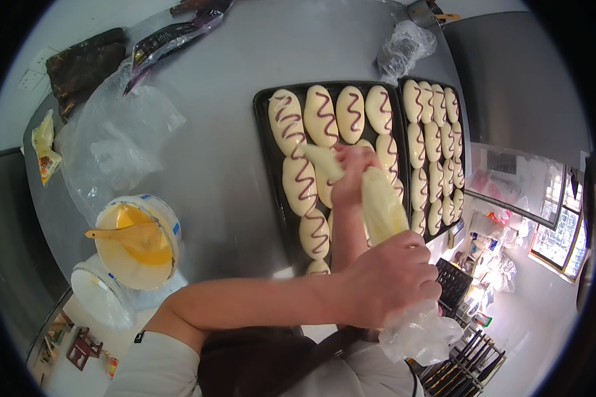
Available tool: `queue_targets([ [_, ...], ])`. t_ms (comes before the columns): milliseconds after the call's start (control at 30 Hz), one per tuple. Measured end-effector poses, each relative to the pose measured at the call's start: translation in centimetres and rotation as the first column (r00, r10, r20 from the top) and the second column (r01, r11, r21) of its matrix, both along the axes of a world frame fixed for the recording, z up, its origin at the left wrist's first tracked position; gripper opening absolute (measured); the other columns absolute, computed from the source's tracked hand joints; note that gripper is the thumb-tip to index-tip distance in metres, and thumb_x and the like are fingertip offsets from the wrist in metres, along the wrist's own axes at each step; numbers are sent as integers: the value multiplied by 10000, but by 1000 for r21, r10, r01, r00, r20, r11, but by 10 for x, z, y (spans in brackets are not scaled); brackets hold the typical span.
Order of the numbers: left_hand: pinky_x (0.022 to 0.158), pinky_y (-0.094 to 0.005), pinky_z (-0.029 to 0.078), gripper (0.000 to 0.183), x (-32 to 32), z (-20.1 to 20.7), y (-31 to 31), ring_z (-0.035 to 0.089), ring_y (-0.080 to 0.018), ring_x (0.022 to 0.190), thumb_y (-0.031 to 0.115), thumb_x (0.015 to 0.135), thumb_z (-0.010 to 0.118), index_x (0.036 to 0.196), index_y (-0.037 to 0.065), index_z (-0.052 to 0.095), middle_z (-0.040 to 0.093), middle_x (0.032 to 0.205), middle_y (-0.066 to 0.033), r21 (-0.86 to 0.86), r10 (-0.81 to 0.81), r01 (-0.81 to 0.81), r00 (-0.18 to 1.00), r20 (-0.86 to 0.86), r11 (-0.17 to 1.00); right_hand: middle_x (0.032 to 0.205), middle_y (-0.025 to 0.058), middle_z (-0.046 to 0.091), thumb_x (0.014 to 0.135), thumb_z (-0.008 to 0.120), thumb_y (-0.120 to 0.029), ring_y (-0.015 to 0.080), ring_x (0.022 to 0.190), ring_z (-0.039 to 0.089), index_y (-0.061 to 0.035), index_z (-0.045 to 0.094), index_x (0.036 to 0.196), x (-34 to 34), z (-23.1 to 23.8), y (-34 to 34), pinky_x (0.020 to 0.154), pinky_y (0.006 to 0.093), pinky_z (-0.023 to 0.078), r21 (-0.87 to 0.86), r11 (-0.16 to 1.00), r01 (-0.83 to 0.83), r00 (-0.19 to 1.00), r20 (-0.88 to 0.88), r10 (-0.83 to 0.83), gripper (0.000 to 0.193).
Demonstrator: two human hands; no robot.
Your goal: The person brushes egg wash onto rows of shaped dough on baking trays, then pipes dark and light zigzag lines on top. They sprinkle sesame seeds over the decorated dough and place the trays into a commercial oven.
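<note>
A clear piping bag (383,205) filled with pale yellow cream slants across a black baking tray (263,126). My left hand (394,278), its arm crossing over the right one, is closed around the bag's upper part, with loose plastic (422,334) sticking out below. Farther along, my right hand (354,172) wraps around the bag near its narrow end; motion blurs it slightly. The tip is just over the left column of pale oval buns (299,187). Dark purple zigzag lines mark the buns. My right hand and the bag hide several of them.
Beside this tray lies a second tray of striped buns (433,142). A white bucket (172,225) with yellow liquid and a wooden spatula (129,233) stands at left, near another white tub (99,291). Clear plastic sheeting (119,132) and crumpled plastic (407,49) lie on the metal table (212,99).
</note>
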State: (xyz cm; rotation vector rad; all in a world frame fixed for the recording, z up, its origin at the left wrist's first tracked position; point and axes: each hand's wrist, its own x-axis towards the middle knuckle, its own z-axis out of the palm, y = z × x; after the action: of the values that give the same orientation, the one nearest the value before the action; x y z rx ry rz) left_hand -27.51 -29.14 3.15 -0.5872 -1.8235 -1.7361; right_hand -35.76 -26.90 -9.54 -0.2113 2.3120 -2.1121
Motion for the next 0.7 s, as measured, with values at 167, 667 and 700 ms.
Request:
queue_targets([
  [167,905,-372,433,116,28,2,21,564,-215,842,223,794,642,822,117,603,536,787,-26,-51,-74,76,996,44,996,790,95,620,1026,570,-102,233,850,665,-53,475,718,31,7,32,867,391,554,181,983,-40,998,-43,49,326],
  [667,945,-388,439,186,92,11,82,586,-223,841,278,841,676,802,106,615,568,803,-31,-41,-134,136,990,54,990,771,82,646,1003,576,-92,217,831,687,-44,495,693,97,20,101,826,340,540,191,957,219,971,51,-233,325],
  [700,946,-388,439,193,97,12,86,585,-223,842,284,847,678,801,107,615,567,803,-31,-50,-143,145,988,55,988,764,76,641,1006,582,-108,214,834,685,-42,504,682,101,22,105,823,335,535,203,965,167,983,42,-179,341],
])
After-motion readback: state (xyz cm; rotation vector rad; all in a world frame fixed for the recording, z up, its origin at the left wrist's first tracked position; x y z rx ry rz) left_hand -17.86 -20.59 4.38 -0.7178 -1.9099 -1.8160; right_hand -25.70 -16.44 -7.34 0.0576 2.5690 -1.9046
